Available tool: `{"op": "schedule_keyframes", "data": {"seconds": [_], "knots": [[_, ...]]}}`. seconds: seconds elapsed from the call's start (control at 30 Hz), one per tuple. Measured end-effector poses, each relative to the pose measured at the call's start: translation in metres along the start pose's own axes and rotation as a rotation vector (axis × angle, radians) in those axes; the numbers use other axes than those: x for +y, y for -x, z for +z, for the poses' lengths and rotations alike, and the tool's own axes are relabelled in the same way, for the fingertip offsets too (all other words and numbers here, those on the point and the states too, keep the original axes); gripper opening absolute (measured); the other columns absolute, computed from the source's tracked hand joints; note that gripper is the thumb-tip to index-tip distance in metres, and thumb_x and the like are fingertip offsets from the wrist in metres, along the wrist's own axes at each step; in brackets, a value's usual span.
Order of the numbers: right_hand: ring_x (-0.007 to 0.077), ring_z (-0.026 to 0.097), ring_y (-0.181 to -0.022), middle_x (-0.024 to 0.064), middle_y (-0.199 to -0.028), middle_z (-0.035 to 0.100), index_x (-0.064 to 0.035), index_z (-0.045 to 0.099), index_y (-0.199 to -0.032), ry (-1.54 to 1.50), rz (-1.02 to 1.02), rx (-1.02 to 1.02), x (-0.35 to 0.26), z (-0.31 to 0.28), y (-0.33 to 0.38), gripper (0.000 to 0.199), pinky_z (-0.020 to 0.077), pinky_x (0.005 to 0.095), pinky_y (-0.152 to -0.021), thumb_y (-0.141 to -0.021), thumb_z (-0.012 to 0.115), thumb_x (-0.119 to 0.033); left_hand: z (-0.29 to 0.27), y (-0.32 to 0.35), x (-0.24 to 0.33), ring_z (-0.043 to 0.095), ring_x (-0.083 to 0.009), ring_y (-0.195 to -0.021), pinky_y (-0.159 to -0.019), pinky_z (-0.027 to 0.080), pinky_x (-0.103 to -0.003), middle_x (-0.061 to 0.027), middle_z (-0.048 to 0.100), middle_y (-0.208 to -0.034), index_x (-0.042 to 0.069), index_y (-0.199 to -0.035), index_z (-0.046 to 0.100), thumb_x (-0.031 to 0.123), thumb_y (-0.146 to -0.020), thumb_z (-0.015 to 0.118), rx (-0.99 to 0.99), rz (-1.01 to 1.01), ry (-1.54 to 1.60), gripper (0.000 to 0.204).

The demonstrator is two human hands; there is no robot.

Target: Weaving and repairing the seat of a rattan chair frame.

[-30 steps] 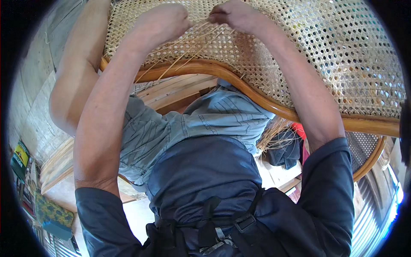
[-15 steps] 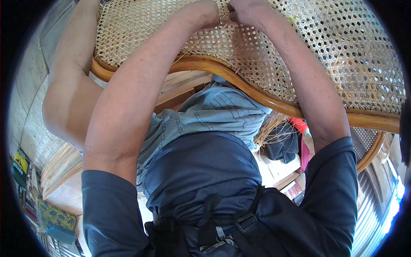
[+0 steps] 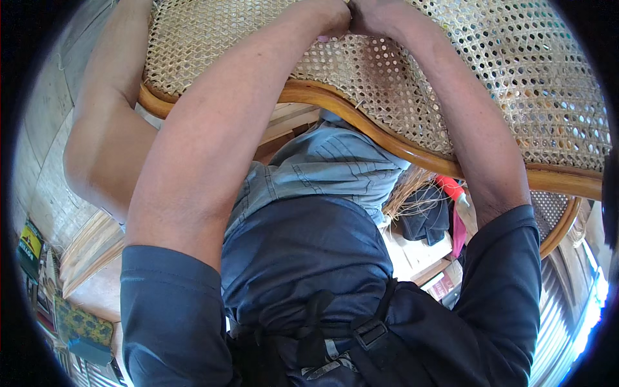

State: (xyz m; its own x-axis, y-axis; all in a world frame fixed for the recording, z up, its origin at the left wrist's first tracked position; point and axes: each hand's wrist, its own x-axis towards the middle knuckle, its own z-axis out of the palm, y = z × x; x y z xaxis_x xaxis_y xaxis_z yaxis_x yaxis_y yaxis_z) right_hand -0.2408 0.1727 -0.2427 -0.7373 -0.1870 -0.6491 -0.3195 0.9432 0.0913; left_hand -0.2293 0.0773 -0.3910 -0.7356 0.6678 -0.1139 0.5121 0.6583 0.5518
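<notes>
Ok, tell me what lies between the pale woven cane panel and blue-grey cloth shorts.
Head view: a curved glossy brown wooden rail lies between panel and shorts.

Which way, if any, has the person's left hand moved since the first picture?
Yes: judged against the curved wooden rim in the same view, the left hand has moved to the right, closer to the right hand.

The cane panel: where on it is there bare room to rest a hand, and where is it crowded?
The cane panel has bare weave at left, between the bent leg and left forearm, and at right, between the right forearm and wooden frame. It is crowded at top middle, where the left hand and right hand are close together.
</notes>
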Motion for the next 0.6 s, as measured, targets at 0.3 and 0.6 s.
{"op": "schedule_keyframes", "data": {"seconds": [0.3,0.6], "knots": [[0.0332,0.063,-0.093,0.0205,-0.098,0.065,-0.0027,0.068,-0.096,0.106,0.051,-0.078,-0.003,0.007,-0.002,0.026,0.0501,0.0411,-0.08,-0.08,0.053,-0.015,-0.022,0.014,-0.012,0.064,-0.0301,-0.085,-0.074,0.049,-0.037,-0.0196,0.065,-0.094,0.006,-0.093,0.069,0.027,-0.079,0.054,-0.217,0.037,0.349,0.029],[0.0304,0.06,-0.101,0.0155,-0.102,0.065,-0.0044,0.07,-0.093,-0.004,-0.254,0.434,0.003,0.027,0.027,0.025,0.0472,0.0399,-0.087,-0.082,0.05,-0.014,-0.052,0.033,0.019,0.064,-0.0336,-0.083,-0.072,0.049,-0.041,-0.0225,0.064,-0.089,0.0,-0.087,0.068,0.023,-0.078,0.052,-0.138,-0.242,0.25,0.029]]}}
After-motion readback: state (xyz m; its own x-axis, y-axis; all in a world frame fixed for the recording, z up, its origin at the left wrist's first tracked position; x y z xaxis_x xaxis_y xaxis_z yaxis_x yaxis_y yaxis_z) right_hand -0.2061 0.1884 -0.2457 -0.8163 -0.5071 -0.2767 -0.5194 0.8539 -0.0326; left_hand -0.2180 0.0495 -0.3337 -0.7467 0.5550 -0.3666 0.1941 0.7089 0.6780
